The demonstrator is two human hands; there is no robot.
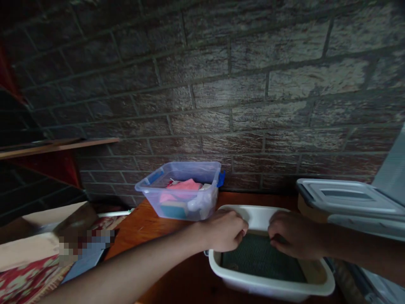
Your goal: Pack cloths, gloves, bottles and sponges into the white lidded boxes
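Observation:
A white plastic basin (272, 286) sits on a wooden table (177, 274), with a dark green cloth (259, 257) lying inside it. My left hand (224, 231) is closed in a fist over the far left part of the basin, gripping the cloth's edge. My right hand (294, 234) is closed too, pinching the same cloth edge a little to the right. Both hands are close together, above the basin's far end.
A clear plastic box (183, 190) with pink and teal cloths stands behind the basin against a brick wall. A grey lidded container (344, 198) is at the right. A patterned red fabric (25, 278) and a shelf lie at the left.

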